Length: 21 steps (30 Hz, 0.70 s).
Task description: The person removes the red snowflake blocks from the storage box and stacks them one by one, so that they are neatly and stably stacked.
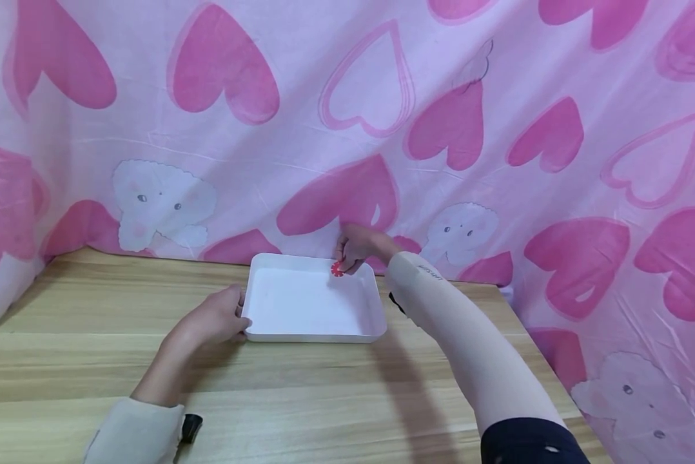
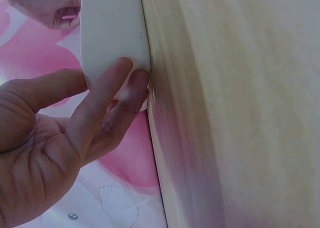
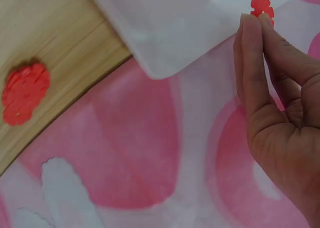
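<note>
A shallow white rectangular tray [image 1: 313,338] stands on the table. My left hand [image 1: 216,316] grips its near left side, the thumb at the rim and the other fingers [image 2: 102,95] against the outer wall. Over the tray's far right part, my right hand [image 1: 356,248] pinches a red, round, notched plastic disc [image 1: 337,269] between thumb and fingertips. The right wrist view shows this disc [image 3: 260,4] sticking out past the fingertips, with the tray wall behind it.
Beside the tray a small cluster of red notched discs [image 3: 26,93] lies on the wooden table [image 1: 289,399], hidden behind the right arm in the head view. A pink heart-patterned curtain [image 1: 225,148] hangs along the table's back and right edges.
</note>
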Available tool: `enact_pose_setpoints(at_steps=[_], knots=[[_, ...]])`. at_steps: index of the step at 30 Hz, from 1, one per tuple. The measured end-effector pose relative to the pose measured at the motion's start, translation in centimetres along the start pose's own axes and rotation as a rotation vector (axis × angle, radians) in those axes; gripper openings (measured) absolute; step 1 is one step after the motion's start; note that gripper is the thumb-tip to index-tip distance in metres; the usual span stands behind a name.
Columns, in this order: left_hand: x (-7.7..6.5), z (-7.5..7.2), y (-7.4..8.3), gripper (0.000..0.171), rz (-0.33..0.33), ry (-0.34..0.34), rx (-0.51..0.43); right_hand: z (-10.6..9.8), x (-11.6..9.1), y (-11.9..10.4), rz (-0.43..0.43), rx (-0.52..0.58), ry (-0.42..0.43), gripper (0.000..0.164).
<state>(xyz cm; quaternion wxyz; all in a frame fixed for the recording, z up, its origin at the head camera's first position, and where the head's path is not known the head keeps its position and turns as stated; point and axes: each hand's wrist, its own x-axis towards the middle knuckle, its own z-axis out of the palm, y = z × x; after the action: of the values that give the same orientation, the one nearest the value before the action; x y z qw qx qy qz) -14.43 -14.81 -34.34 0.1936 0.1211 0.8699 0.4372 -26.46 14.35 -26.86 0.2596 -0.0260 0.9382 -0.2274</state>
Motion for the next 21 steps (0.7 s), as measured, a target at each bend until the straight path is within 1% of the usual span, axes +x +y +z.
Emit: enact_pose_setpoints(at_steps=[2,6,9,13,17,21], knots=[[0.0,0.0,0.0,0.032,-0.001,0.000,0.004,-0.6,-0.1,0.8,-0.005,0.015,-0.012,0.016],[-0.1,0.0,0.1,0.031,0.000,-0.001,0.009,-1.6,-0.4,2.5,-0.023,0.033,-0.011,0.018],[-0.2,-0.2,0.1,0.032,-0.001,0.002,0.006,-2.2,-0.6,3.6,-0.027,-0.001,0.005,0.016],[-0.4,-0.4,0.1,0.035,-0.002,0.006,0.005,-2.6,-0.8,5.1,0.013,-0.030,0.033,0.012],[-0.4,-0.4,0.0,0.035,0.004,0.009,0.021,-3.0,-1.3,6.7,0.049,0.010,0.024,0.011],[-0.4,-0.5,0.0,0.034,0.003,0.009,0.032,-3.2,-1.7,8.4,0.060,0.013,0.019,0.010]])
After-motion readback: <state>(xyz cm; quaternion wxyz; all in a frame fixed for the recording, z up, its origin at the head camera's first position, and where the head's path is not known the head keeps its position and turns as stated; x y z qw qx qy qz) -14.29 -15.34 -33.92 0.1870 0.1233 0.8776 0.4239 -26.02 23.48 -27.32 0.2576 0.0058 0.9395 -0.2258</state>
